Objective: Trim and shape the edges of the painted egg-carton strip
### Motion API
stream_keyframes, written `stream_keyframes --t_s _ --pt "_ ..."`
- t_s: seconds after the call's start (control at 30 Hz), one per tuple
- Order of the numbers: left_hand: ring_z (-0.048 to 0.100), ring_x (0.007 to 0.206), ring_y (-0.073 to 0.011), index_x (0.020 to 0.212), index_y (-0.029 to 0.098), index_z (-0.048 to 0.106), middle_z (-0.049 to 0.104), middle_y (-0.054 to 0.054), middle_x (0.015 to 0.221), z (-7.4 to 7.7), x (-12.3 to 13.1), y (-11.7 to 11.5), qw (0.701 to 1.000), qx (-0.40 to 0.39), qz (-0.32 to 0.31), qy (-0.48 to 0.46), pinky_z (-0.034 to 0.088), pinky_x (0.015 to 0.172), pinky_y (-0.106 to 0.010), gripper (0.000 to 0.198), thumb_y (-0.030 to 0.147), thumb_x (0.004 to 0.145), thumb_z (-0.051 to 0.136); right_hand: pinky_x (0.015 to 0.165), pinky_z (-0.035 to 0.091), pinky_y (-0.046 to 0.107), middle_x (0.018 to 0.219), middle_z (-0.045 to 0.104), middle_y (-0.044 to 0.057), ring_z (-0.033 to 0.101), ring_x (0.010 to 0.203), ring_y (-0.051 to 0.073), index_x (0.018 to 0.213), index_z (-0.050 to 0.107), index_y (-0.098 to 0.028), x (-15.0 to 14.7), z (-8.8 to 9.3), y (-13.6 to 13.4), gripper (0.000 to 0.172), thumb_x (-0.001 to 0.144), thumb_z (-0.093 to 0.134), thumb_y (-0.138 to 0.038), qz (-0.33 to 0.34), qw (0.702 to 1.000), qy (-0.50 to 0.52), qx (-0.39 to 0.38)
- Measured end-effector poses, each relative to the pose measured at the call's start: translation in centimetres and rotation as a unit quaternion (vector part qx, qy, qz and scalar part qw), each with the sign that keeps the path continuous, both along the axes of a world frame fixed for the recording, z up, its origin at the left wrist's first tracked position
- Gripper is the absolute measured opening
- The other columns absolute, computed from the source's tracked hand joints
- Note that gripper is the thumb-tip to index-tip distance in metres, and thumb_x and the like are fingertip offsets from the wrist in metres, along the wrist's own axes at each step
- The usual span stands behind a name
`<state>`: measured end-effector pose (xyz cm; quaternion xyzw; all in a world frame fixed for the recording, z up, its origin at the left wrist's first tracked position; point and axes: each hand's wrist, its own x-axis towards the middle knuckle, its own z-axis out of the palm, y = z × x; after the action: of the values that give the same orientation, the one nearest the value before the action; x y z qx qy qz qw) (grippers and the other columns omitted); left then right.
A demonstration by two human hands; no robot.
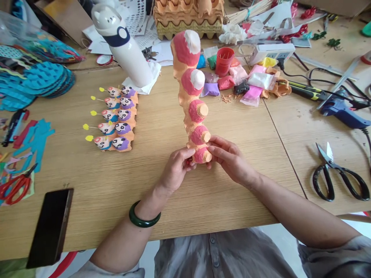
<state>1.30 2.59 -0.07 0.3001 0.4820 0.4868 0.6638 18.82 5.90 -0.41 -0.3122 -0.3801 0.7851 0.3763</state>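
Observation:
Between both hands a strip cut from an orange egg carton [186, 101] is held up, its far end raised above the table. A row of several cones runs along it, each coated in pink; the two farthest are topped with white, the nearer ones show bare orange tips. My left hand [176, 168] grips the near end from the left, thumb beside the nearest cone. From the right, my right hand [228, 158] pinches the same end. To the left stands a finished-looking carton piece [134, 116] with painted faces in two rows, yellow shapes sticking out on thin stems.
A white bottle [127, 50], stacked egg cartons [188, 23], a red cup [224, 61] and colored clay packets [210, 89] stand behind. Right lie black-handled scissors [330, 170] and a blue glue gun [344, 110]; left, a phone [50, 226] and red scissors [17, 187].

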Motion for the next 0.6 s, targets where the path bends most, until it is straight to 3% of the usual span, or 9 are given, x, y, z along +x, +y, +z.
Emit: stream_keyframes --t_s 0.2,0.3,0.47,0.6 --pt "0.038 0.056 -0.0099 0.063 0.018 0.065 0.055 0.001 0.061 -0.42 -0.19 -0.02 0.998 0.029 -0.023 0.057 0.030 0.053 -0.027 0.034 0.047 0.075 0.079 0.064 0.057 0.024 0.088 0.073 0.003 0.067 0.079 0.015 0.112 0.072 -0.019 -0.05 -0.05 -0.08 0.027 0.092 0.078 -0.035 0.009 0.999 -0.004 0.037" --pt "0.044 0.059 -0.0115 0.065 0.018 0.069 0.061 -0.001 0.062 -0.44 -0.28 -0.05 0.997 0.033 -0.036 0.052 0.032 0.055 -0.028 0.032 0.044 0.078 0.078 0.063 0.057 0.025 0.087 0.072 0.003 0.065 0.075 0.015 0.112 0.073 -0.019 -0.08 -0.24 -0.08 0.027 0.090 0.078 -0.034 0.013 1.000 -0.012 0.013" --pt "0.046 0.059 -0.0121 0.073 0.017 0.073 0.065 -0.003 0.069 -0.18 -0.45 -0.01 0.999 0.029 -0.041 0.010 0.031 0.050 -0.027 0.041 0.057 0.080 0.075 0.060 0.057 0.025 0.083 0.070 0.002 0.062 0.070 0.014 0.109 0.074 -0.018 0.00 -0.06 0.18 0.025 0.089 0.076 -0.031 0.009 0.999 0.001 -0.042" --pt "0.048 0.058 -0.0113 0.078 0.017 0.076 0.067 -0.002 0.069 -0.22 -0.52 -0.01 0.996 0.050 -0.064 0.041 0.039 0.055 -0.027 0.032 0.048 0.077 0.082 0.059 0.057 0.025 0.084 0.071 0.003 0.063 0.069 0.013 0.104 0.075 -0.017 -0.03 0.29 0.28 0.020 0.088 0.075 -0.029 0.014 0.998 0.020 -0.062"
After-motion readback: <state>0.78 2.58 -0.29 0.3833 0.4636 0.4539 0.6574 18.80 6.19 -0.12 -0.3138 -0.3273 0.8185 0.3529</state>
